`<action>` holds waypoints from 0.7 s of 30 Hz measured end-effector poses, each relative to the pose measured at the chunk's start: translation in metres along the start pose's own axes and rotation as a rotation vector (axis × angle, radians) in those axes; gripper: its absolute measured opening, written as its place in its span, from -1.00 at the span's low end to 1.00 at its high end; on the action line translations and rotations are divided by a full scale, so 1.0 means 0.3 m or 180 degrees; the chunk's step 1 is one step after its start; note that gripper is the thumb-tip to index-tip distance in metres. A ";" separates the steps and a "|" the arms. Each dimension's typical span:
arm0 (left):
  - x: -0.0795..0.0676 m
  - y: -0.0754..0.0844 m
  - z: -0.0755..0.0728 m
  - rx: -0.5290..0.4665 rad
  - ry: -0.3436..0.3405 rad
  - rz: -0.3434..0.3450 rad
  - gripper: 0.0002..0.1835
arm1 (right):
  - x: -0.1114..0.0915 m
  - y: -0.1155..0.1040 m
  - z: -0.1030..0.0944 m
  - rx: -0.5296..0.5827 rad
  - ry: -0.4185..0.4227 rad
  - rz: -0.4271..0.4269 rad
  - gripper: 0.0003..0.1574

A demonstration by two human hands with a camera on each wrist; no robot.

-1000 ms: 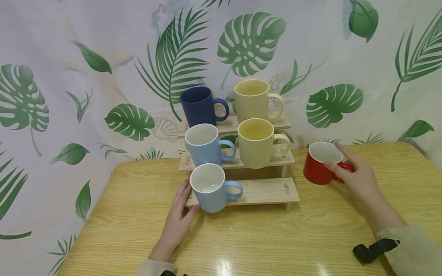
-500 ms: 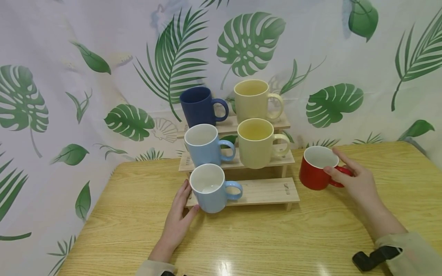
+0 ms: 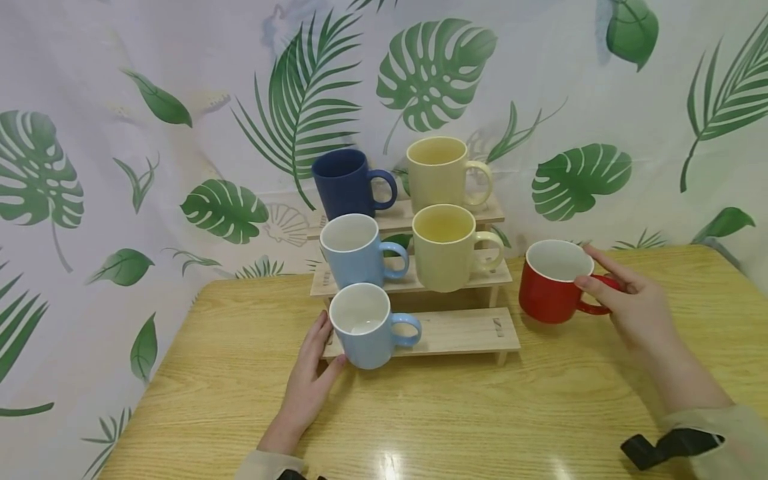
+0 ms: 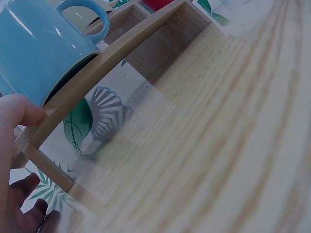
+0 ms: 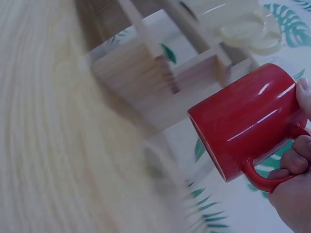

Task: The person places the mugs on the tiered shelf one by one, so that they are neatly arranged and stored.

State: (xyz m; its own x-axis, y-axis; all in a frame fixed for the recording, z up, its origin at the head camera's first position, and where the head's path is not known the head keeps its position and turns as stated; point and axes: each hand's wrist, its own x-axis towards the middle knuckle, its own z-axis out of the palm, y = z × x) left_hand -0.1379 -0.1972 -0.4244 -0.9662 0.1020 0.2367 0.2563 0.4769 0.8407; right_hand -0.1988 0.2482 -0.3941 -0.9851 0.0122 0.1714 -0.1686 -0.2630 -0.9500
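Note:
My right hand [image 3: 645,310] grips the handle of a red mug [image 3: 546,293], white inside, held upright above the table right of a three-tier wooden display rack [image 3: 462,331]. In the right wrist view, fingers wrap the handle of the red mug [image 5: 248,121] and the thumb lies at its rim. My left hand [image 3: 309,380] holds the left end of the lowest shelf, thumb on the front edge. Beside that thumb stands a light blue mug [image 3: 363,337]. The left wrist view has the blue mug [image 4: 43,48] above the thumb; several fingers show beyond the rack's leg.
On the middle tier stand another light blue mug [image 3: 354,257] and a yellow mug [image 3: 444,253]. The top tier bears a navy mug [image 3: 343,187] and a second yellow mug [image 3: 437,175]. A leaf-print cloth [image 3: 210,100] hangs behind the wooden table [image 3: 450,420].
The red mug first shifts left and slightly down, then rises a little in my right hand. My left hand and the mugs on the rack stay put.

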 end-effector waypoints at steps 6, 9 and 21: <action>0.002 -0.002 -0.001 -0.0001 -0.0004 0.0001 -0.36 | -0.011 -0.046 0.027 0.0039 -0.0163 -0.0136 -0.41; 0.003 -0.003 -0.001 -0.0008 -0.0012 0.0009 -0.36 | -0.021 -0.066 0.037 -0.0181 -0.0221 -0.0179 -0.41; 0.000 -0.003 0.000 -0.0038 -0.0018 0.0046 -0.36 | -0.041 -0.052 0.092 -0.0130 -0.0905 -0.0109 -0.45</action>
State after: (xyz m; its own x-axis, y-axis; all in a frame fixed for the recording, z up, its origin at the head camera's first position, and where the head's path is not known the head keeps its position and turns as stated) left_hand -0.1381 -0.1977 -0.4253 -0.9625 0.1138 0.2463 0.2707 0.4648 0.8430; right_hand -0.1833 0.2255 -0.3742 -0.9309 -0.2520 0.2644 -0.2084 -0.2279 -0.9511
